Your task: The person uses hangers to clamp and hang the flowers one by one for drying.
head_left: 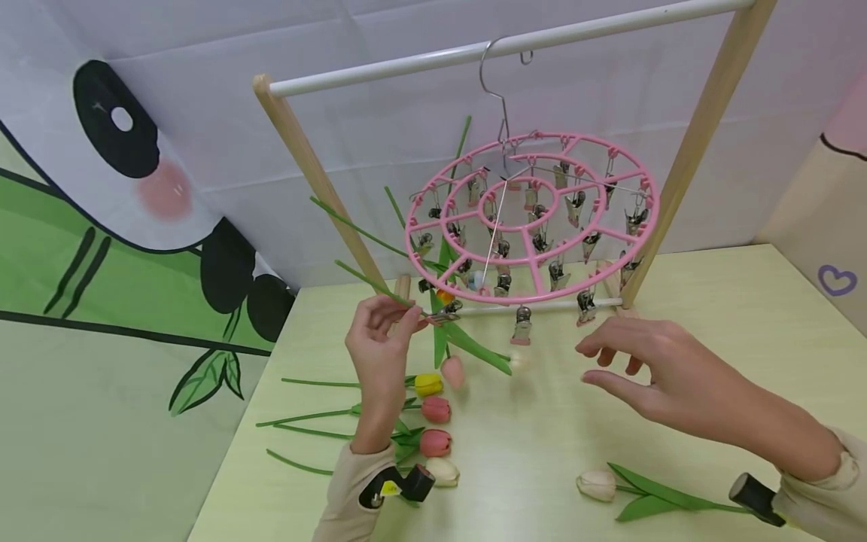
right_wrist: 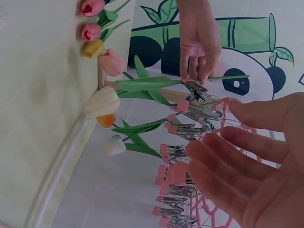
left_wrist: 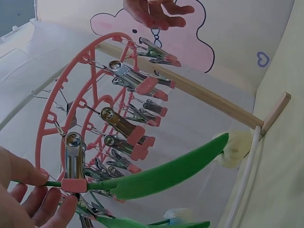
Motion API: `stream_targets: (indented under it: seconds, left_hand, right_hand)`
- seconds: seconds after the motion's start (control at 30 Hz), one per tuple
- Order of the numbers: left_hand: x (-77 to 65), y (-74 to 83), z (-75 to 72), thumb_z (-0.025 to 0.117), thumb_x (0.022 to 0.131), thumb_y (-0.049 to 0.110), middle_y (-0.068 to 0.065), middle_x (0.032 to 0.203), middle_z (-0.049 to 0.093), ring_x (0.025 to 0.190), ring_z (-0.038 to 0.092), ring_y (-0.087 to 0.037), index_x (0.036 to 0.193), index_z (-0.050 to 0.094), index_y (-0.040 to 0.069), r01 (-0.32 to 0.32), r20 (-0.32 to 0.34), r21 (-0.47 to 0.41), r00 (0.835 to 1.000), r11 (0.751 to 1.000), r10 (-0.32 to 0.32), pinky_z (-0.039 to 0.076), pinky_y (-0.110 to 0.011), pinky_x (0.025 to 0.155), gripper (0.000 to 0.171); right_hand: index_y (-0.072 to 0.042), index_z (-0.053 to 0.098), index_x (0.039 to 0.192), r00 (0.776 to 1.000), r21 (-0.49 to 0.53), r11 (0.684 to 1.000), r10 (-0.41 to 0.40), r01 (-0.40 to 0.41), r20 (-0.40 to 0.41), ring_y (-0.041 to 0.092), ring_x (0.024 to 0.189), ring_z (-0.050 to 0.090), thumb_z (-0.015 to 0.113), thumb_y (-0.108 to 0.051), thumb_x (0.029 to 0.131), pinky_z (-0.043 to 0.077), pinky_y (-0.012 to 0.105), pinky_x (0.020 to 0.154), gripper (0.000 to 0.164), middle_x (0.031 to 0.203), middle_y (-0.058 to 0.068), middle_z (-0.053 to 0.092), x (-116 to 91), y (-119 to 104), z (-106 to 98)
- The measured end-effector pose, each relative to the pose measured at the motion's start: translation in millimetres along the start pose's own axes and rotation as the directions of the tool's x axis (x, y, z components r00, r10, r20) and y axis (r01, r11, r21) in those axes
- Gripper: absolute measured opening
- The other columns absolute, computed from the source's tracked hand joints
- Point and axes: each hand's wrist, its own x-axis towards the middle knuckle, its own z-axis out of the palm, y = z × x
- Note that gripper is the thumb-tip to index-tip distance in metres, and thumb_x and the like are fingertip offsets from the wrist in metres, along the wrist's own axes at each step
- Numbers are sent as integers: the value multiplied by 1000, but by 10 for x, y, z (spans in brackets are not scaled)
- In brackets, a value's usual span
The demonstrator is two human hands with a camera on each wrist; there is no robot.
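Observation:
My left hand (head_left: 382, 354) pinches the green stem of a white tulip (left_wrist: 235, 149) between thumb and fingers. A pink-tipped metal clip (left_wrist: 74, 164) on the rim of the round pink hanger (head_left: 535, 261) is clamped across that stem, right at the fingertips. The bloom points away from the hand. My right hand (head_left: 650, 369), apart from the hanger's right side, has relaxed fingers and holds nothing. In the right wrist view, a peach tulip (right_wrist: 113, 62), an orange tulip (right_wrist: 106, 120) and a pale blue-white tulip (right_wrist: 115, 145) also hang about the clips.
The hanger hangs by its hook from a white bar (head_left: 386, 71) between wooden posts (head_left: 704, 143). Several tulips, among them a yellow tulip (head_left: 428, 385) and a pink tulip (head_left: 436, 443), lie in a column on the table (head_left: 528, 467). One white tulip (head_left: 596, 485) lies at right.

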Motion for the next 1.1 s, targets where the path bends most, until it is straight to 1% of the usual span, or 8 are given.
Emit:
stream_targets:
  seconds: [0.13,0.23,0.37,0.43,0.6,0.8,0.9,1.1]
  left_hand:
    - [23,-10,-23,68,84,-3,-33,100,55,86,61,-28,104,50,-9,-7,-4,2,1000,1000,7,57,-41,73,27]
    - [40,-17,-40,67,84,-3,-27,99,57,86,60,-30,105,49,-11,-13,-8,7,1000,1000,13,57,-42,73,29]
    - [52,-25,-60,66,85,-3,-18,97,60,86,60,-29,107,49,-10,-12,-20,16,1000,1000,12,57,-44,74,29]
    - [57,-30,-67,66,84,-4,-18,97,60,85,60,-27,106,50,-9,-9,-34,20,999,1000,10,57,-44,73,28]
    - [68,-32,-63,66,84,-7,-19,96,57,84,59,-24,108,47,-10,-10,-73,14,997,1000,11,58,-41,71,31]
    - [38,-22,-58,66,83,-8,-15,92,55,81,58,-22,109,46,-11,-32,-120,26,992,999,35,58,-32,63,32]
    - [3,-11,-37,66,84,-5,-14,91,56,80,58,-22,105,49,-9,-42,-106,28,993,999,45,58,-31,61,28]
    - [-19,17,-51,66,85,-3,-18,94,57,85,58,-25,101,52,-9,-47,32,-19,998,999,47,58,-35,65,22]
  right_hand:
    - [-23,65,100,1000,-28,1000,10,-10,10,-2,76,55,78,-8,74,49,17,56,33,94,-15,63,-41,12,-26]
    - [-24,65,100,1000,-50,999,14,-13,16,-2,76,55,79,-9,74,48,17,56,34,94,-16,62,-73,28,-40]
    - [-26,64,100,1000,-77,997,17,-16,21,-2,76,54,80,-11,73,47,16,55,35,94,-17,61,-120,55,-60]
    - [-27,63,100,999,-91,996,23,-21,25,-2,76,54,80,-12,73,46,17,54,35,94,-18,61,-145,67,-76]
    - [-28,63,98,999,-143,989,35,-30,33,-3,74,53,81,-13,72,46,18,54,34,94,-19,60,-207,85,-136]
    - [-29,63,97,999,-179,983,39,-32,36,-4,74,53,81,-12,71,46,18,57,36,94,-22,59,-258,116,-212]
    - [-30,64,98,998,-200,979,45,-36,40,-4,75,53,82,-13,71,46,17,58,36,95,-23,58,-293,144,-245]
    - [-30,65,99,995,-259,962,98,-86,33,-2,75,51,82,-17,70,45,20,58,36,95,-25,56,-356,109,-170]
